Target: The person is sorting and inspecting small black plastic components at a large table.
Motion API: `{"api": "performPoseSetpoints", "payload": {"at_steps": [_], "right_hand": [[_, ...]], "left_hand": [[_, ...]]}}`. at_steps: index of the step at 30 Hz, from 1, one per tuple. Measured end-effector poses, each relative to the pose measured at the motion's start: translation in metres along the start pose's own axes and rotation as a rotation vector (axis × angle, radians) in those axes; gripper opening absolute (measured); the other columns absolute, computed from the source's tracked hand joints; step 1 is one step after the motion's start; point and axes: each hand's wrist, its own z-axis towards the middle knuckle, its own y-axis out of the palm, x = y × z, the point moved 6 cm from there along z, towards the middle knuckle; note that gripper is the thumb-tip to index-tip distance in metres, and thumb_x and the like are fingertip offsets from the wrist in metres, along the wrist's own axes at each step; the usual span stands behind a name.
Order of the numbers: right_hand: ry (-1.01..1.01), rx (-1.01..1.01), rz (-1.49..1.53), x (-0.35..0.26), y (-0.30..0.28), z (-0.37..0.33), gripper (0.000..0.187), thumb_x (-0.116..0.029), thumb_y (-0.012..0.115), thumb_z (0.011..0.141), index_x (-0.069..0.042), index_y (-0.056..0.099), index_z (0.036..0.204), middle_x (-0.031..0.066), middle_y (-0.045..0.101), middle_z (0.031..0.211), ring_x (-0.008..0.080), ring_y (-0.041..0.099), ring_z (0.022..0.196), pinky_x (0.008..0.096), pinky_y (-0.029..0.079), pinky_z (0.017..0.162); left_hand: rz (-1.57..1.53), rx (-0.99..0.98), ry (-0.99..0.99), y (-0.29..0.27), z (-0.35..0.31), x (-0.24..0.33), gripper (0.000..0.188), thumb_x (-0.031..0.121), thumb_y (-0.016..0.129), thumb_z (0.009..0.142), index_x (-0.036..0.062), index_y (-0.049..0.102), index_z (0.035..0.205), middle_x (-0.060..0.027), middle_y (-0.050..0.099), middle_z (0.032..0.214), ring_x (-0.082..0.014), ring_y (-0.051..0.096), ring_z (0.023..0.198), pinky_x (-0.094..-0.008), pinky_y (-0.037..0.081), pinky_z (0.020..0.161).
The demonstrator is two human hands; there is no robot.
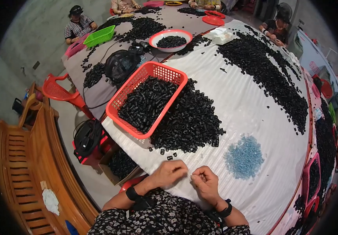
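Note:
My left hand (pixel 169 173) and my right hand (pixel 207 183) are close together over the near edge of the white-covered table (pixel 231 196), their fingers curled in. A tiny pale bit seems to show at the right fingertips; what either hand pinches is too small to name. Just beyond my left hand lie a few loose black cylindrical pieces (pixel 169 158), in front of a large heap of black pieces (pixel 194 121). A red plastic basket (pixel 116 102) full of finished-looking black parts rests against that heap. To the right of my hands is a round pile of small bluish clear pieces (pixel 245 157).
Another long heap of black pieces (pixel 263 70) spreads along the far right. A red-rimmed white basin (pixel 171 49), a green basket (pixel 99 36) and a black mesh fan (pixel 121 66) stand farther off. Several people sit around. A wooden bench (pixel 51 164) is at left.

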Motion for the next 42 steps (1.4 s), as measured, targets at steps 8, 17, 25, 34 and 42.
{"api": "performPoseSetpoints", "payload": {"at_steps": [8, 17, 25, 34, 42], "right_hand": [[-0.027, 0.041, 0.012, 0.011, -0.005, 0.003, 0.010, -0.005, 0.060, 0.087, 0.000, 0.055, 0.095, -0.0019, 0.054, 0.072, 0.0027, 0.048, 0.059, 0.0174, 0.040, 0.053], [-0.091, 0.069, -0.148, 0.011, -0.011, 0.001, 0.011, -0.007, 0.062, 0.086, 0.000, 0.058, 0.093, -0.0021, 0.053, 0.079, 0.0037, 0.045, 0.067, 0.0195, 0.038, 0.060], [-0.151, 0.041, -0.287, -0.006, -0.002, 0.001, 0.007, -0.004, 0.061, 0.084, 0.000, 0.060, 0.090, 0.0025, 0.055, 0.080, 0.0066, 0.050, 0.067, 0.0210, 0.041, 0.061], [-0.194, 0.076, -0.359, -0.032, -0.014, 0.004, 0.008, -0.003, 0.059, 0.083, -0.001, 0.060, 0.091, 0.0048, 0.055, 0.081, 0.0102, 0.053, 0.070, 0.0235, 0.043, 0.062], [-0.200, 0.071, -0.204, -0.069, -0.004, 0.013, 0.008, -0.002, 0.057, 0.085, 0.000, 0.058, 0.093, 0.0032, 0.056, 0.083, 0.0071, 0.053, 0.068, 0.0211, 0.043, 0.060]], "left_hand": [[0.619, 0.375, 0.280, -0.040, 0.001, -0.001, 0.007, -0.002, 0.061, 0.076, 0.0004, 0.058, 0.082, -0.0115, 0.057, 0.076, -0.0296, 0.057, 0.071, -0.0371, 0.045, 0.062], [0.707, 0.587, 0.130, -0.058, -0.013, -0.014, 0.013, -0.002, 0.063, 0.073, 0.0009, 0.057, 0.084, -0.0141, 0.054, 0.077, -0.0335, 0.055, 0.073, -0.0408, 0.044, 0.063], [0.887, 0.502, 0.088, -0.043, -0.005, -0.029, 0.020, 0.000, 0.065, 0.071, 0.0027, 0.055, 0.088, -0.0140, 0.051, 0.080, -0.0322, 0.052, 0.078, -0.0417, 0.043, 0.066], [-0.470, 0.288, -0.180, -0.043, 0.003, -0.031, 0.021, -0.002, 0.058, 0.084, -0.0012, 0.057, 0.105, -0.0033, 0.062, 0.087, -0.0090, 0.059, 0.077, -0.0225, 0.049, 0.071], [-0.846, 0.108, -0.129, -0.010, 0.013, 0.010, 0.013, -0.003, 0.055, 0.086, -0.0017, 0.057, 0.099, -0.0095, 0.062, 0.090, -0.0142, 0.060, 0.080, -0.0270, 0.050, 0.075]]}}
